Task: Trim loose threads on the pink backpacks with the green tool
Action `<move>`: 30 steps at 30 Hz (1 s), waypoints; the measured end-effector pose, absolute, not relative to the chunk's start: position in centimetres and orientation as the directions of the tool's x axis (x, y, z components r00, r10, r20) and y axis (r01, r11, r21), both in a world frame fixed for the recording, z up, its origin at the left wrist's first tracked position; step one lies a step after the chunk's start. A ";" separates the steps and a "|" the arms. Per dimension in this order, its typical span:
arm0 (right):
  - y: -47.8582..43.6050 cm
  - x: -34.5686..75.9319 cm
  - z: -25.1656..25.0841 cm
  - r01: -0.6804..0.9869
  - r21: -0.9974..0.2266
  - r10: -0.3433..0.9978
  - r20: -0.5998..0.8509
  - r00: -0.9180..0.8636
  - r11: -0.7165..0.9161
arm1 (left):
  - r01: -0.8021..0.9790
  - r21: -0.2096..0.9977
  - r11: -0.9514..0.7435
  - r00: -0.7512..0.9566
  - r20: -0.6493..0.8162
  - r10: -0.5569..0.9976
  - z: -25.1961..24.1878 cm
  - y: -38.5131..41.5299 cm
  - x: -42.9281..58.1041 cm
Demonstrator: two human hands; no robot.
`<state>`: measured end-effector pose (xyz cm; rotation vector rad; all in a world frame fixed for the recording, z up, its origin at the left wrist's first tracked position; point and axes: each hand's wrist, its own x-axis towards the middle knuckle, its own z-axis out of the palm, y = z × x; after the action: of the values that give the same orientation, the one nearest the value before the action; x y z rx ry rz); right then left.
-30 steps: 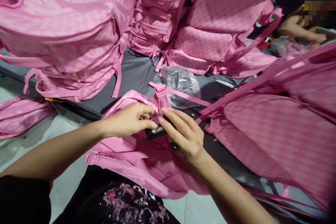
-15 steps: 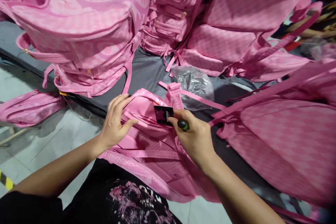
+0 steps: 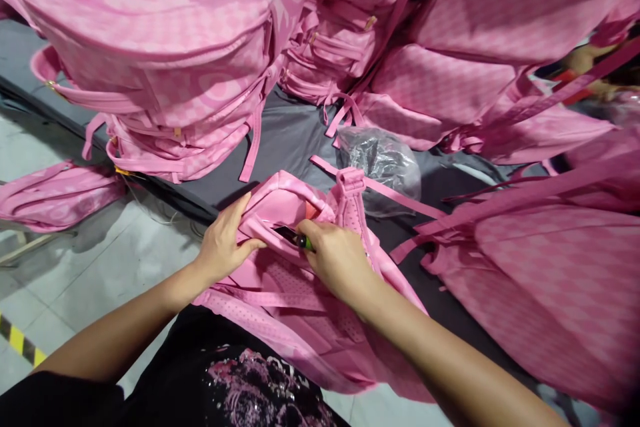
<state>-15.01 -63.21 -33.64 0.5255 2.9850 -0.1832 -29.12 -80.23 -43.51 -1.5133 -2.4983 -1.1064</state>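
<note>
At pink bag [image 3: 310, 327], R hand [image 3: 334, 255] w/ blk card [image 3: 284, 232], txt unreadable.

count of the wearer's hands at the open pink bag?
2. The left hand is at the left side of the pink bag; the right hand is over its opening, holding a green-and-black object beside a black card. Some fingertips are hidden.

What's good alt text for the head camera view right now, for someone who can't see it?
A person's right hand holds a black card and a small green-and-black object at the opening of a pink backpack, while the left hand grips its edge. More pink backpacks are piled beyond on a grey surface, near a clear plastic bag.
</note>
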 end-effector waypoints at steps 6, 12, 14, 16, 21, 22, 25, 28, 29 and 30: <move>-62.7 -12.7 -34.9 0.184 -0.287 0.229 0.131 -0.964 0.940 | 0.797 0.543 0.265 -0.513 0.376 0.772 -43.4 -80.1 -29.2; -62.5 -11.0 -34.0 0.075 -0.389 0.278 0.499 -0.821 0.918 | 0.833 0.490 0.257 -0.493 0.443 0.749 -43.2 -80.5 -29.1; -62.9 -10.6 -33.2 0.096 -0.393 0.318 0.550 -0.772 0.914 | 0.868 0.434 0.240 -0.475 0.588 0.655 -42.1 -80.5 -28.1; -63.6 -10.3 -32.6 0.104 -0.403 0.335 0.563 -0.755 0.910 | 0.885 0.447 0.128 -0.433 0.694 0.575 -40.4 -80.0 -26.7; -65.3 -9.6 -31.4 0.006 -0.456 0.304 0.584 -0.753 0.890 | 0.616 0.738 -0.275 -0.452 0.618 0.643 -36.2 -77.6 -23.5; -65.4 -9.4 -31.2 -0.009 -0.468 0.301 0.583 -0.755 0.883 | 0.586 0.748 -0.312 -0.453 0.621 0.640 -35.8 -77.1 -23.2; -65.3 -8.9 -30.6 -0.026 -0.540 0.299 0.505 -0.810 0.841 | 0.595 0.714 -0.369 -0.414 0.666 0.621 -35.7 -76.7 -23.1; -64.9 -8.3 -29.8 -0.036 -0.670 0.268 0.344 -0.900 0.741 | 0.597 0.698 -0.395 -0.378 0.679 0.629 -35.9 -77.1 -23.3; -64.8 -8.1 -29.5 -0.014 -0.736 0.276 0.272 -0.922 0.677 | 0.572 0.719 -0.395 -0.377 0.657 0.652 -35.9 -77.3 -23.3; -64.8 -8.0 -29.2 0.022 -0.809 0.286 0.182 -0.941 0.587 | 0.526 0.753 -0.395 -0.374 0.622 0.688 -35.8 -77.5 -23.3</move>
<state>-8.03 -64.76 -29.23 0.3051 3.0546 -1.5496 -23.32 -77.49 -35.81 -1.8224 -1.7907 -2.0438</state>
